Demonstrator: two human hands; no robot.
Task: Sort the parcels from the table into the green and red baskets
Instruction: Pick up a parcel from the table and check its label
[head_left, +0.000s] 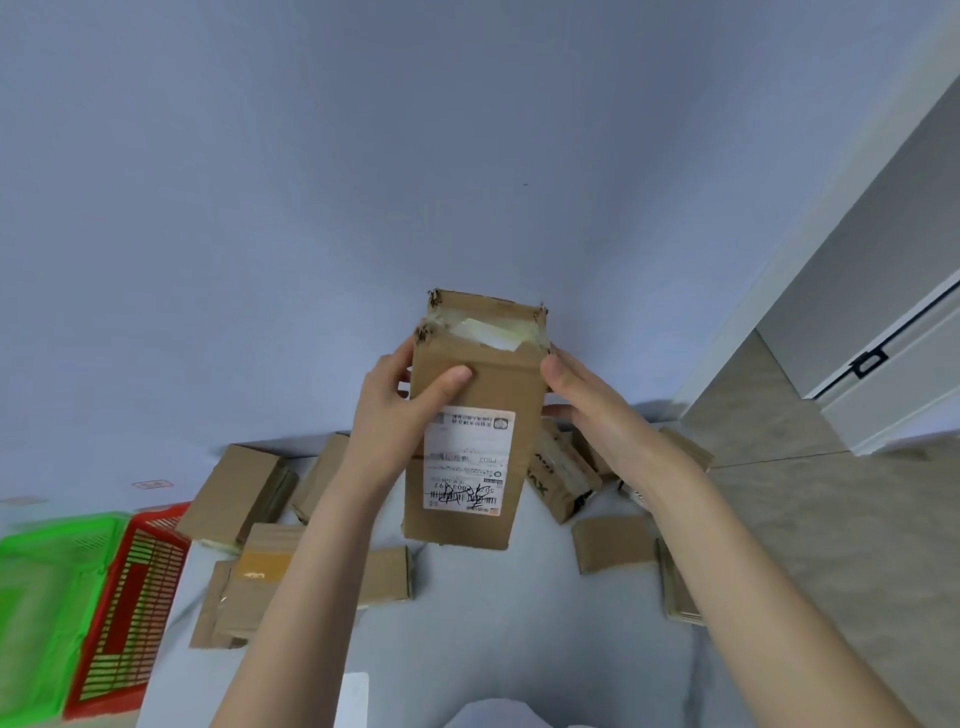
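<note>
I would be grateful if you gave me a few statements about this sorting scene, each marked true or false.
1. The left hand and the right hand hold one cardboard parcel up above the table. True.
2. The held parcel shows no label. False: a white label on it faces the camera.
3. The red basket stands left of the green one. False: the green basket is leftmost, with the red basket at its right.
4. Several other parcels lie on the table. True.
</note>
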